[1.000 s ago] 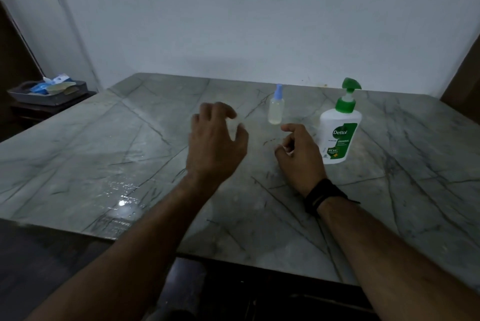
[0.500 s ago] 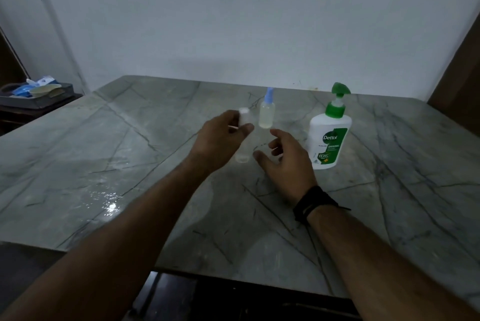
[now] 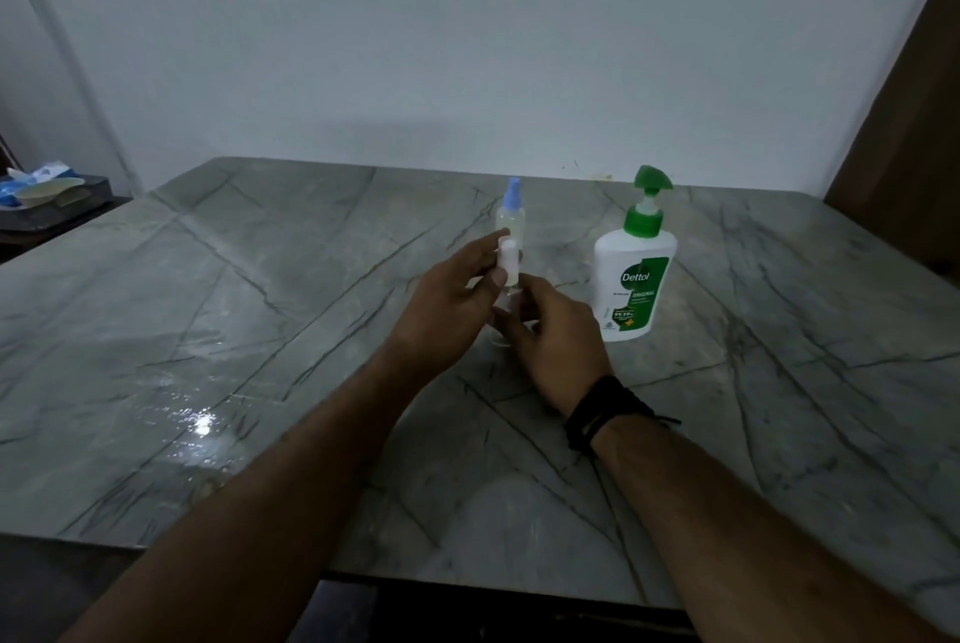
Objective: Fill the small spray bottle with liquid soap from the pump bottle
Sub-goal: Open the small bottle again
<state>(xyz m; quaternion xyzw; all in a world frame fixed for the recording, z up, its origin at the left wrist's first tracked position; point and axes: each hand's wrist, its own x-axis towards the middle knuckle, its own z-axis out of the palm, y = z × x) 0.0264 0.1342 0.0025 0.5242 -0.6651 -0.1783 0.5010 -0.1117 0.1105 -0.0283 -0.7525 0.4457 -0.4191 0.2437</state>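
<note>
Two hands now meet on the small clear white-capped spray bottle [image 3: 508,273], lifted off the grey marble counter [image 3: 260,330] since earlier: left hand [image 3: 452,309] pinches its cap, right hand [image 3: 550,335] grips its body. White green-topped pump bottle [image 3: 635,278] stands just right, untouched; uncapping is indicated.

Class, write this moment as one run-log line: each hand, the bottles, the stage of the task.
left hand: pinches small spray bottle | right hand: holds its base | pump bottle: upright, untouched | blue-capped bottle: behind | stage: not yet filling
</note>
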